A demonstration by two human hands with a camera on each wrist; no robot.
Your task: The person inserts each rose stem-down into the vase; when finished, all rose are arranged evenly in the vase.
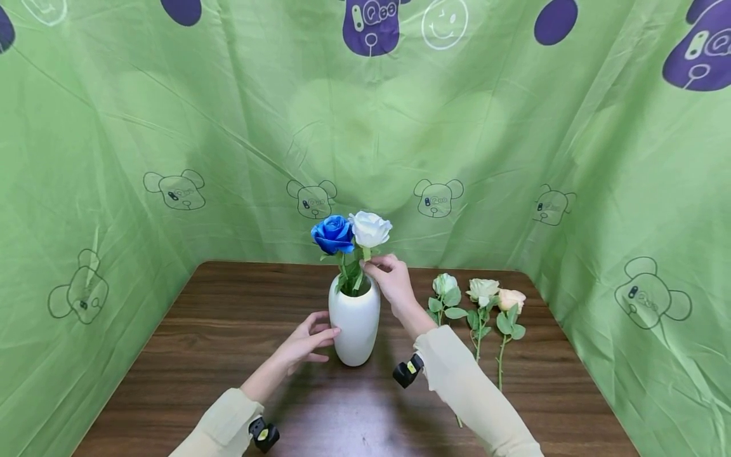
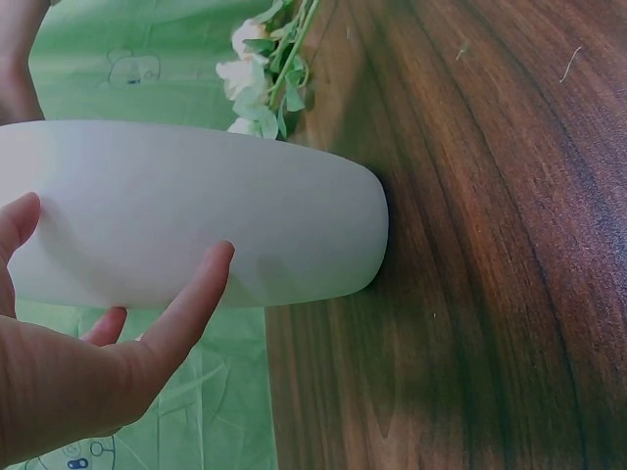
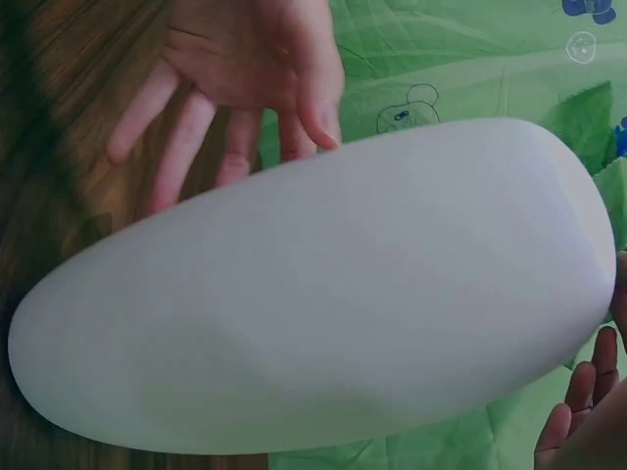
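Observation:
A white vase (image 1: pixel 355 327) stands upright on the table with a blue rose (image 1: pixel 332 235) leaning from its mouth. Beside the blue bloom is a white rose (image 1: pixel 371 229), its stem reaching down into the vase. My right hand (image 1: pixel 393 279) pinches that stem just below the bloom; in the right wrist view the hand (image 3: pixel 588 411) shows only at the edge. At the vase's left side, my left hand (image 1: pixel 308 343) has its fingers spread and relaxed, the thumb at the wall. The left wrist view shows this hand (image 2: pixel 108 367) close against the vase (image 2: pixel 196 215).
Right of the vase, a pale green-white rose (image 1: pixel 445 284), a cream rose (image 1: pixel 483 289) and a peach rose (image 1: pixel 511 300) lie on the wooden table (image 1: pixel 228 317). Green printed cloth (image 1: pixel 240 127) hangs behind the table and along both sides.

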